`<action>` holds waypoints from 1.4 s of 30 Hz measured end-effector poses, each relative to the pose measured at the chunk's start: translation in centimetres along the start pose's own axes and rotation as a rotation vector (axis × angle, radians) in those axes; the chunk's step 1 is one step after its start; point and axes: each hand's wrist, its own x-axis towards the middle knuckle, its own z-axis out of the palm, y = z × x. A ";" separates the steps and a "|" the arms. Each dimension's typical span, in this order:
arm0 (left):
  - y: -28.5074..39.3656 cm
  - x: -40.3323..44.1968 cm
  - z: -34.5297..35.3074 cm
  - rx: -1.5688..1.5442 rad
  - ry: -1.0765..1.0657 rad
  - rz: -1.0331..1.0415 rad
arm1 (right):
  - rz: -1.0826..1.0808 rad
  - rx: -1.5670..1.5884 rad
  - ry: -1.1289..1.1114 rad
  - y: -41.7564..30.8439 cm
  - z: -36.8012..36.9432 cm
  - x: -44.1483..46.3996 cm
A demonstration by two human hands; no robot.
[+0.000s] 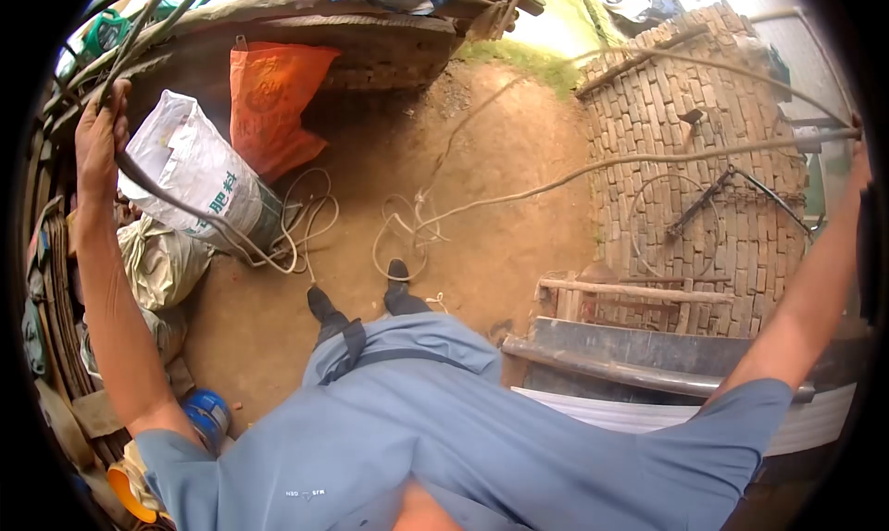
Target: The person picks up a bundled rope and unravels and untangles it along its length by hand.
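Note:
Both my arms are spread wide. At the upper left, my left hand (pixel 99 135) is closed around a long rope (pixel 593 168), with one length running up past the fingers and another sagging to the ground. My right hand (pixel 861 159), partly lost in the dark right edge, grips the rope where a stretch reaches it from the floor. Loose loops of the rope lie on the dirt in front of my dark shoes (pixel 398 270).
Left of the loops stand a white woven sack (pixel 194 165) and an orange bag (pixel 273 100). A blue can (pixel 207 412) sits by my left side. On the right are a brick stack (pixel 667 114), a metal frame (pixel 701 202) and a wooden rack (pixel 639 292).

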 end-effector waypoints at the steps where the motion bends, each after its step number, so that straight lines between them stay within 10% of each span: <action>1: 0.0 0.1 0.5 -0.018 0.002 -0.006 | 0.020 0.036 0.056 -3.0 -0.2 1.3; 5: -4.6 -0.4 1.0 0.115 -0.063 0.004 | -0.030 0.076 -0.117 -5.6 1.8 -1.0; 8: -10.8 -2.9 0.8 0.338 -0.149 -0.066 | -0.019 0.134 -0.823 -1.1 4.8 -1.3; 13: -18.0 -9.4 3.5 0.562 -0.242 -0.025 | -0.303 0.016 -1.037 -6.0 9.2 -17.5; 18: -1.5 -11.8 15.6 0.189 -0.326 0.010 | -0.374 -0.146 -1.217 -20.6 10.5 -34.4; 23: 8.4 -13.3 24.5 -0.156 -0.491 0.196 | -0.577 -0.058 -1.365 -18.2 13.3 -43.0; 26: 7.2 -12.7 26.9 -0.257 -0.442 -0.048 | -0.648 -0.030 -1.457 -14.9 14.1 -46.3; 35: 9.4 -12.1 26.1 0.752 -0.466 0.706 | 0.385 0.573 -1.787 -2.5 8.1 -53.7; 42: 11.0 -2.1 11.9 1.166 -0.044 0.911 | 0.162 0.276 -1.700 11.1 5.0 -60.9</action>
